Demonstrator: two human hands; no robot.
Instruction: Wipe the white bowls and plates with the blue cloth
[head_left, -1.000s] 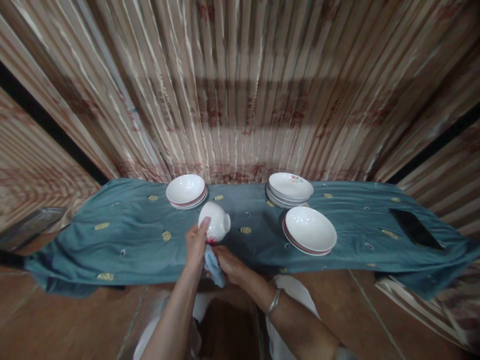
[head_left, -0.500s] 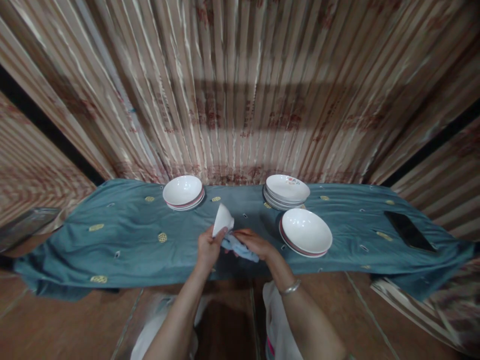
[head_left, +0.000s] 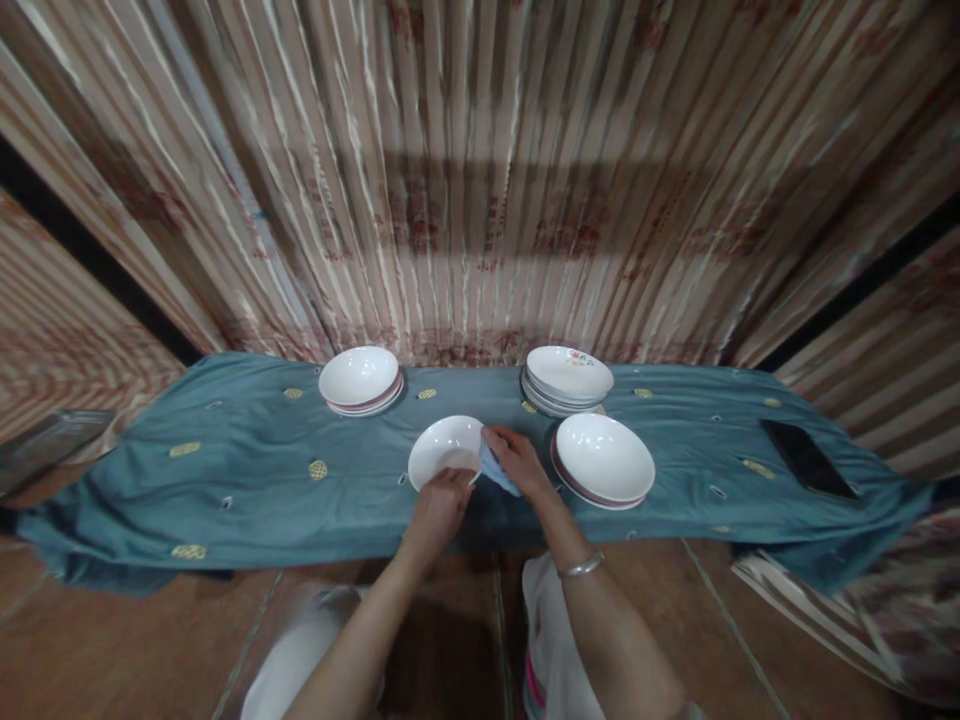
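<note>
A white bowl (head_left: 448, 442) faces upward above the middle of the cloth-covered table. My left hand (head_left: 441, 503) grips its near rim, with fingers reaching over the inside. On the bowl's right side, my right hand (head_left: 517, 460) is closed on a light blue cloth (head_left: 496, 470), its fingers at the rim. Part of the cloth is hidden under that hand. Close to my right wrist stands a stack of white bowls (head_left: 606, 458), a reddish band showing below the top one.
At the back left is another bowl stack (head_left: 360, 377). A pile of plates (head_left: 568, 375) with a floral print stands at the back right. A black phone (head_left: 806, 458) lies far right on the teal tablecloth (head_left: 262, 500). Pleated curtains (head_left: 480, 200) hang behind.
The bowl has turned from on edge to facing up. My left hand has shifted to its near rim, and my right hand has brought the cloth up to the right rim.
</note>
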